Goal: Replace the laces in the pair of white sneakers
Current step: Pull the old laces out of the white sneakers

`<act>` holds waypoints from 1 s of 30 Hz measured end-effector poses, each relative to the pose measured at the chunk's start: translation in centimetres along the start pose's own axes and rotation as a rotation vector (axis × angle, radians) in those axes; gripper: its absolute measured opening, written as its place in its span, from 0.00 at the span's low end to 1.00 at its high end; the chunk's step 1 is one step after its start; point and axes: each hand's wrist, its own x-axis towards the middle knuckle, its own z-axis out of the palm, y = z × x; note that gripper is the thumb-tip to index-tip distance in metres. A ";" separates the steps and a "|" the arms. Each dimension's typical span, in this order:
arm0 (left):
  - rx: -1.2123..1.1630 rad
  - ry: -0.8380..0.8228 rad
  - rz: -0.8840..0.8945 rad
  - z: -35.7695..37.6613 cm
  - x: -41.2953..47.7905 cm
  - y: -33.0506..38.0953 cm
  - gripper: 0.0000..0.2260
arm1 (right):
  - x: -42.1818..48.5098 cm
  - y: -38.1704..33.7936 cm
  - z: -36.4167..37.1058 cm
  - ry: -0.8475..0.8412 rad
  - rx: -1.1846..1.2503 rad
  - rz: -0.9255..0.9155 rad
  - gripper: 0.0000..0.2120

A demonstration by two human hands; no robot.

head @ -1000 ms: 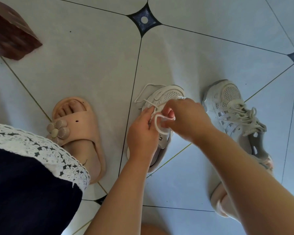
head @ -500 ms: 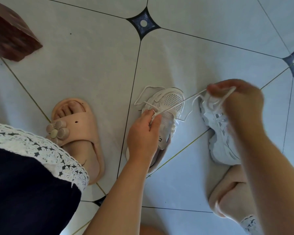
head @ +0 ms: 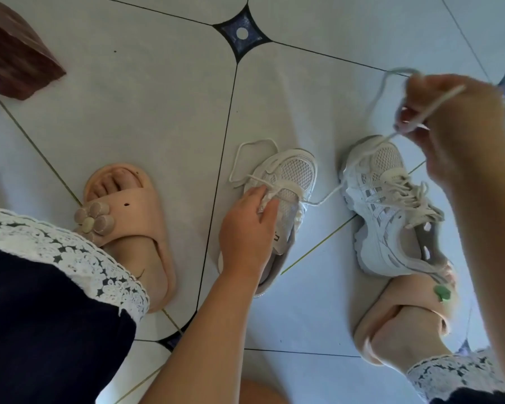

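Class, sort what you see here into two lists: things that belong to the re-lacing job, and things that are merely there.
Belongs to the job: sneaker being laced, gripped by the left hand; lace, pinched by the right hand; laced sneaker.
Just there: flower slipper, other slipper, brown wooden block.

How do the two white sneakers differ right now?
The left sneaker has lace only near its toe; the right sneaker is laced to the top with a bow. The left hand grips the left sneaker; no hand touches the right sneaker. The left sneaker's lace runs up to the right hand; the right sneaker's lies on it. Both are white with mesh toes.
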 end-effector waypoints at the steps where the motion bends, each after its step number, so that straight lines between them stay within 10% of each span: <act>1: -0.016 0.014 -0.010 0.1 -0.1 0.0 0.13 | 0.4 0.3 0.4 -0.053 -0.186 -0.032 0.05; 4: -0.087 0.062 -0.041 0.2 -0.3 0.2 0.11 | -0.2 1.9 1.4 -0.008 -0.701 -0.165 0.21; 10: -0.094 0.119 -0.021 0.3 -0.1 0.1 0.12 | -6.9 6.7 6.5 -0.392 -0.743 -0.288 0.06; 16: -0.151 0.142 -0.036 0.1 -0.1 0.2 0.10 | -7.4 7.7 8.9 -0.379 -0.975 -0.387 0.08; 26: -0.112 0.220 0.066 -0.8 0.2 0.6 0.07 | -7.2 4.3 3.9 -0.406 0.265 0.199 0.10; 30: -0.115 0.218 0.054 -0.4 -0.1 0.9 0.08 | -6.8 3.9 3.7 -0.433 -0.111 0.188 0.10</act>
